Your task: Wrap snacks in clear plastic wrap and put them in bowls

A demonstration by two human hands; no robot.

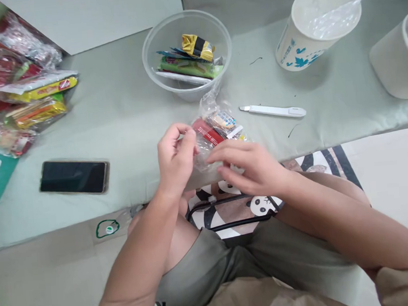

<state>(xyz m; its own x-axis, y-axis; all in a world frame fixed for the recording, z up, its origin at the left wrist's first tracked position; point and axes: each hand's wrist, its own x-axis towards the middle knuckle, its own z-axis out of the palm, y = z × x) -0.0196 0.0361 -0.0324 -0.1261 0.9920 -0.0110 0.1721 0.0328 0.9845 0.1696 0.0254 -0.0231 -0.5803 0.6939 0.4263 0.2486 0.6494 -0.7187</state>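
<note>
A clear plastic bag [199, 160] of small wrapped snacks lies at the table's near edge between my hands. Through its film show a red packet [207, 130] and a white-and-blue wrapped snack [225, 123]. My left hand [176, 157] is closed, thumb and fingers pinching the bag's left side. My right hand [249, 164] is at the bag's near right, its fingers bent but apart, the fingertips at the film. Just beyond the bag stands a round clear plastic tub [151, 63] holding several snack packets, among them a green packet [190, 67] and a yellow-and-black one [197, 47].
A white craft knife [274, 111] lies right of the bag. Two paper cups [289, 47] stand farther right, the nearer one with clear plastic inside. On the left are a phone [74, 176] and a heap of bagged snacks [36, 90]. A white panel [108, 14] is behind.
</note>
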